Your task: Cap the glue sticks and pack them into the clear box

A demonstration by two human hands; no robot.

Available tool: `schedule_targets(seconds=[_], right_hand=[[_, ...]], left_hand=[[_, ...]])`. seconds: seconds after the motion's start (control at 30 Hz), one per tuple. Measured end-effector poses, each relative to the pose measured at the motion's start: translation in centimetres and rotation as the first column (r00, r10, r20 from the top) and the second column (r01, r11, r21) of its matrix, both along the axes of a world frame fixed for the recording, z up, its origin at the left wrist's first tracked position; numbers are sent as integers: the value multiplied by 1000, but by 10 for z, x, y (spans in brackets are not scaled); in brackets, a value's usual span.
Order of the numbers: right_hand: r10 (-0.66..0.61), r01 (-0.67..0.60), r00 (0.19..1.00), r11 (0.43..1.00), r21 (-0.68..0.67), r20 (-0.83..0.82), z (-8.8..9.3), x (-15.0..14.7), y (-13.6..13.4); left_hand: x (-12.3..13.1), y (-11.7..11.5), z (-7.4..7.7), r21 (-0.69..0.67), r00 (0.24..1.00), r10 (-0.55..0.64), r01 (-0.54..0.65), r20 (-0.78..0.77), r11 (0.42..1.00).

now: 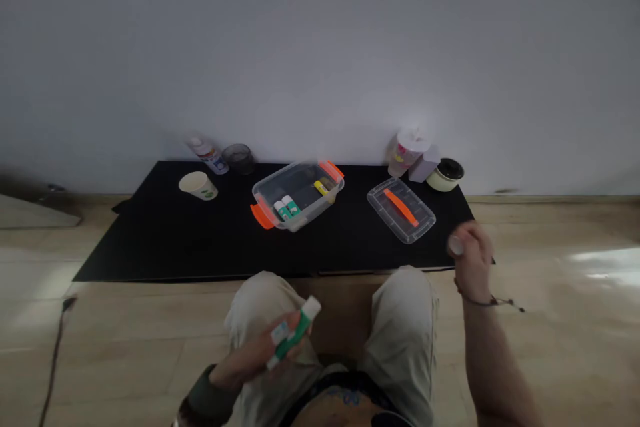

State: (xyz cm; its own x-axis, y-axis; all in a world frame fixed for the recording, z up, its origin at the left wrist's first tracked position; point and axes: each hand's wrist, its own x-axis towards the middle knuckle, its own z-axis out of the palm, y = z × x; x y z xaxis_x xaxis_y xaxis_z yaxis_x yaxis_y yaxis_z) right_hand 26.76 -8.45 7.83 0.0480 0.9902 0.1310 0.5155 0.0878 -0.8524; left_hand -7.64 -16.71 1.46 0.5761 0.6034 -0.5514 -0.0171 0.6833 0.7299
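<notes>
Left hand (pixel 264 348) wrapped round a green-and-white tube (pixel 297 336), over the left knee (pixel 263 297); tube lies slanted across the fingers, seemingly gripped mid-body so both white ends stay exposed; right hand (pixel 474 257) well apart, beyond the right knee at the table's near right corner, fingers curled on a pale round thing (pixel 455 245); blurred, cannot tell if cap or tube end.

Straight ahead of the left hand, open clear container (pixel 311 215) on the black table (pixel 225 243); two more green-and-white tubes (pixel 288 207) side by side inside, yellow tube (pixel 321 187) apart from them; lid (pixel 397 221) ahead-left of the right hand, probably set aside to leave the container's top open; it sits between that hand and the container, so partly in the way.

Farther ahead-left of the left hand: paper cup (pixel 199 185), dark cup (pixel 240 159), bottle (pixel 211 157); ahead of the right: printed cup (pixel 401 157), box (pixel 423 167), pale pot (pixel 445 178).
</notes>
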Motion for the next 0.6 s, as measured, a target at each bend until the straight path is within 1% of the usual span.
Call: schedule_targets(seconds=[0.03, 0.07, 0.1, 0.13, 0.17, 0.2, 0.23, 0.3, 0.37, 0.4, 0.43, 0.53, 0.6], right_hand=[[-41, 40, 999, 999, 29, 30, -3, 5, 17], [-37, 36, 997, 999, 26, 70, -8, 5, 33], [1, 0, 992, 1000, -2, 123, -17, 0, 50], [68, -58, 981, 997, -58, 179, -27, -10, 66], [180, -147, 957, 977, -155, 226, -38, -21, 81], [214, -158, 938, 964, -212, 274, -50, -32, 94], [227, -142, 914, 955, -259, 336, -61, -41, 106], [238, -65, 850, 933, -355, 469, -79, -52, 125], [268, 7, 778, 901, -434, 569, -93, -53, 137], [293, 24, 747, 885, -465, 597, -98, -52, 141], [320, 26, 723, 873, -487, 612, -102, -50, 143], [370, -4, 684, 863, -504, 629, -111, -49, 147], [354, -10, 677, 881, -472, 645, -114, -51, 149]], left_hand=[[1, 12, -4, 62, 999, 29, -26, -43, 998], [6, 26, -8, 162, 995, 39, -25, -87, 986], [14, 42, -11, 252, 991, 49, -16, -127, 968], [24, 59, -13, 323, 985, 66, -10, -162, 946], [35, 76, -16, 369, 976, 58, 25, -212, 929], [45, 93, -18, 406, 958, 68, 53, -277, 912], [54, 109, -20, 434, 926, 69, 107, -370, 894], [67, 137, -26, 446, 813, 60, 254, -579, 858], [76, 158, -33, 432, 647, 84, 401, -758, 808], [80, 166, -37, 419, 575, 102, 453, -812, 787], [84, 173, -41, 410, 520, 122, 485, -846, 773], [97, 188, -51, 409, 437, 183, 508, -881, 758], [106, 194, -56, 428, 372, 249, 545, -894, 721]])
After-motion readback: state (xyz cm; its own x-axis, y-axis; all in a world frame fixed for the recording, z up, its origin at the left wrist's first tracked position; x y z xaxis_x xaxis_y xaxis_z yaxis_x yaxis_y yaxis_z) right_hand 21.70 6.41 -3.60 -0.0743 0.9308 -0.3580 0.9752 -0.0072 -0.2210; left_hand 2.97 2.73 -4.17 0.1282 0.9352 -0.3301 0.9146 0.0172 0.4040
